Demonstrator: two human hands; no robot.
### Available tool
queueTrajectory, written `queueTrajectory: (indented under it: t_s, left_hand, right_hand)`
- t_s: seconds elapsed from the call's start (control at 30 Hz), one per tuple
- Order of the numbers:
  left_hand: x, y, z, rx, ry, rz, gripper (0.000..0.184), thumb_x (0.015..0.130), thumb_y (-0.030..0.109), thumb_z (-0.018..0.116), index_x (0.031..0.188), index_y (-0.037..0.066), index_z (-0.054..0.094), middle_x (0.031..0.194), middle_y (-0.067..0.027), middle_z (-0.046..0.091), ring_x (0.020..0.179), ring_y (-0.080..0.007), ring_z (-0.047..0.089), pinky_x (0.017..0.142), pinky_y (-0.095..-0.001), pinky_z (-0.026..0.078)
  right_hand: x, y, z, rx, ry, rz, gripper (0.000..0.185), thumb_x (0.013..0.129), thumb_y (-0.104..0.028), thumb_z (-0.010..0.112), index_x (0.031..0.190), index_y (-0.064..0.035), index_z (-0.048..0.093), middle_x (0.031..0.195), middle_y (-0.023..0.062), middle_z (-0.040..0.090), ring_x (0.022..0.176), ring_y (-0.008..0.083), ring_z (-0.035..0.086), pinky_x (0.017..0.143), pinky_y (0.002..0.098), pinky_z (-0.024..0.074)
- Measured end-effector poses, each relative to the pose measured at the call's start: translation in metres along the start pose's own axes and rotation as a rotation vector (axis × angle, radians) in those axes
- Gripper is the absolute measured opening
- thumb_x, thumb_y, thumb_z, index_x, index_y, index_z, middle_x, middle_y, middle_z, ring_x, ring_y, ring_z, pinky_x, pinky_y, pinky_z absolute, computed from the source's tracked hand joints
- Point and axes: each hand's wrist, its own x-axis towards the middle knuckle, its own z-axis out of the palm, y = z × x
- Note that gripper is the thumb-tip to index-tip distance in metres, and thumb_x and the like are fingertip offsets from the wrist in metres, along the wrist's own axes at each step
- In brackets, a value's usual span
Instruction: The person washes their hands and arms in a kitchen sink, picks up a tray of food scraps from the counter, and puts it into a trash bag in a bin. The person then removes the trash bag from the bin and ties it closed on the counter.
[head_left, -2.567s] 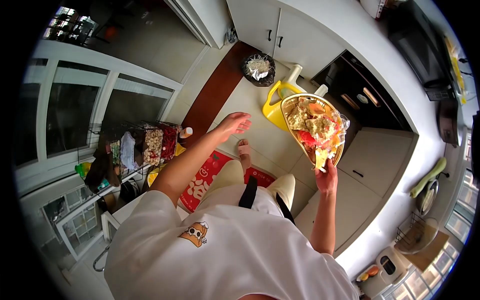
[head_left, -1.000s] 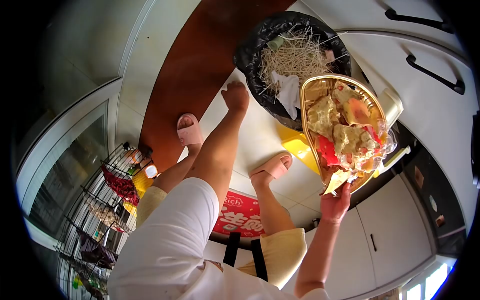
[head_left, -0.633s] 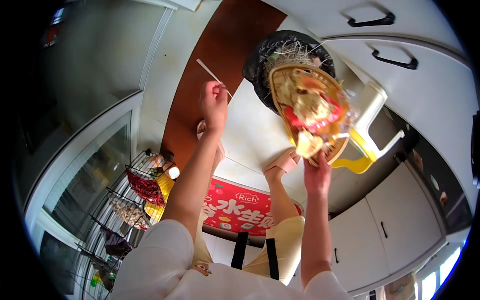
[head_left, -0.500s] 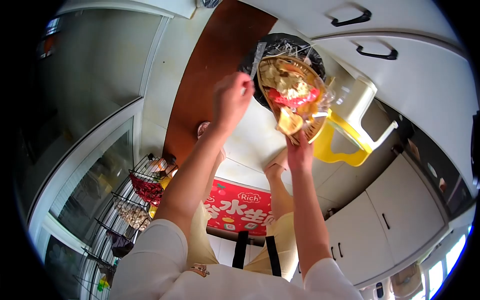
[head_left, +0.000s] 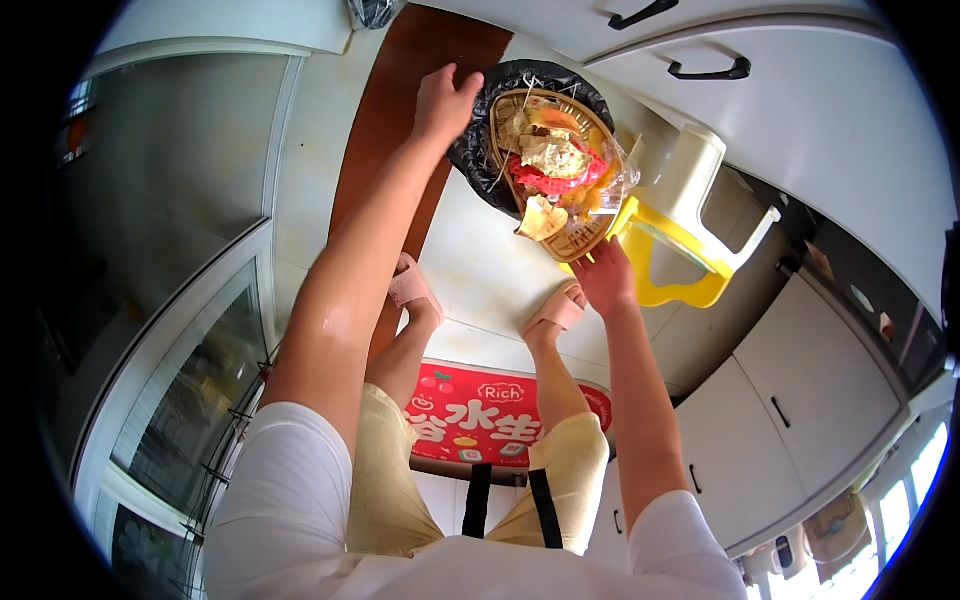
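A woven basket (head_left: 578,243) full of scraps is held tilted over a bin lined with a black bag (head_left: 470,165). Pale peelings (head_left: 553,157), a red net-like piece (head_left: 548,180), a curved tan peel (head_left: 541,218) and clear plastic wrap (head_left: 624,178) lie in it. At the basket's near right end is my right hand (head_left: 607,280), its fingers at and partly under the rim, gripping it. My left hand (head_left: 445,105) is at the bin's left edge, thumb apart from the fingers and near the bag; nothing shows in it.
A cream and yellow plastic stool (head_left: 690,245) stands right of the bin. White cabinets (head_left: 800,120) with black handles line the right side. A red mat (head_left: 470,400) lies below my feet. A glass-panelled door (head_left: 190,370) is on the left, with a brown floor strip (head_left: 400,130) nearby.
My left hand has moved up to the bin's edge, and its thumb has come apart from the fist. The basket has shifted slightly up and left in view; the camera view has shifted too.
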Motion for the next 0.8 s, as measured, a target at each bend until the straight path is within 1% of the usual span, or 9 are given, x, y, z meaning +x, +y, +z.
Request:
queueTrajectory:
  t_s: [0.03,0.1,0.2,0.3,0.33,0.43,0.47,0.57,0.8]
  left_hand:
    - [0.009,-0.001,0.008,-0.141,-0.031,-0.238,0.058,0.087,0.046,0.058,0.113,-0.006,0.057,0.120,-0.0194,0.058,0.109,-0.0274,0.057,0.094,-0.0352,0.043]
    - [0.025,0.000,0.005,-0.553,-0.453,-0.516,0.051,0.087,0.043,0.061,0.103,-0.005,0.061,0.103,-0.0129,0.066,0.095,-0.0219,0.062,0.086,-0.0334,0.047]
    - [0.031,0.001,0.021,-0.457,-0.444,-0.448,0.042,0.085,0.038,0.064,0.097,-0.002,0.063,0.090,-0.0070,0.068,0.082,-0.0169,0.064,0.076,-0.0319,0.049]
    - [0.037,-0.002,0.032,-0.161,-0.170,-0.059,0.032,0.084,0.029,0.066,0.097,0.000,0.062,0.087,-0.0101,0.068,0.078,-0.0204,0.065,0.071,-0.0330,0.049]
    - [0.032,0.000,0.036,0.084,0.066,0.127,0.025,0.084,0.023,0.065,0.098,0.003,0.060,0.085,-0.0136,0.066,0.078,-0.0260,0.064,0.070,-0.0339,0.048]
    - [0.016,0.021,0.028,-0.066,-0.035,0.283,0.028,0.084,0.027,0.063,0.105,0.008,0.059,0.095,-0.0161,0.064,0.088,-0.0356,0.061,0.075,-0.0420,0.048]
    - [0.005,0.026,0.026,-0.087,-0.111,0.337,0.027,0.086,0.025,0.061,0.106,0.008,0.057,0.095,-0.0150,0.065,0.087,-0.0363,0.061,0.074,-0.0419,0.048]
    - [-0.011,0.042,0.018,-0.052,-0.361,0.109,0.030,0.091,0.024,0.060,0.113,0.004,0.058,0.096,-0.0109,0.068,0.088,-0.0194,0.064,0.079,-0.0312,0.048]
    - [-0.033,0.040,-0.006,-0.749,-0.363,0.068,0.025,0.095,0.011,0.050,0.115,-0.001,0.059,0.109,-0.0048,0.062,0.096,-0.0091,0.056,0.086,-0.0239,0.044]
  right_hand:
    - [0.009,0.001,-0.006,-0.223,-0.105,-0.051,0.046,0.100,-0.031,0.034,0.134,-0.0002,0.036,0.135,0.0129,0.044,0.125,0.0262,0.042,0.108,0.0414,0.0321]
    - [0.030,0.005,-0.017,-0.440,-0.228,-0.091,0.045,0.099,-0.029,0.038,0.133,-0.0001,0.038,0.133,0.0126,0.046,0.123,0.0263,0.045,0.106,0.0416,0.0360]
    - [0.048,0.010,0.004,0.053,-0.107,0.066,0.045,0.097,-0.032,0.039,0.131,-0.0016,0.042,0.135,0.0131,0.047,0.120,0.0294,0.050,0.102,0.0449,0.0416]
    - [0.068,0.011,0.000,-0.160,0.067,-0.008,0.044,0.095,-0.031,0.045,0.128,-0.0018,0.045,0.126,0.0148,0.054,0.110,0.0300,0.057,0.094,0.0433,0.0488]
    - [0.066,0.007,-0.006,-0.180,-0.041,-0.014,0.038,0.094,-0.026,0.050,0.122,-0.0009,0.049,0.116,0.0152,0.059,0.100,0.0274,0.063,0.087,0.0394,0.0534]
    - [0.041,-0.003,0.006,-0.773,0.129,-0.076,0.027,0.092,-0.016,0.049,0.112,0.0006,0.053,0.098,0.0131,0.064,0.083,0.0217,0.065,0.071,0.0332,0.0556]
    - [0.034,-0.007,0.011,-1.008,0.171,-0.105,0.019,0.090,-0.008,0.045,0.102,0.0011,0.057,0.079,0.0088,0.062,0.063,0.0142,0.059,0.054,0.0278,0.0487]
    - [0.008,-0.004,0.039,-0.929,0.257,-0.298,0.017,0.090,-0.006,0.043,0.096,0.0001,0.058,0.069,0.0054,0.058,0.056,0.0109,0.051,0.049,0.0263,0.0415]
    - [-0.039,0.014,0.069,-0.984,0.497,-0.660,0.028,0.098,-0.020,0.043,0.081,0.0011,0.050,0.062,0.0082,0.053,0.049,0.0143,0.050,0.046,0.0295,0.0441]
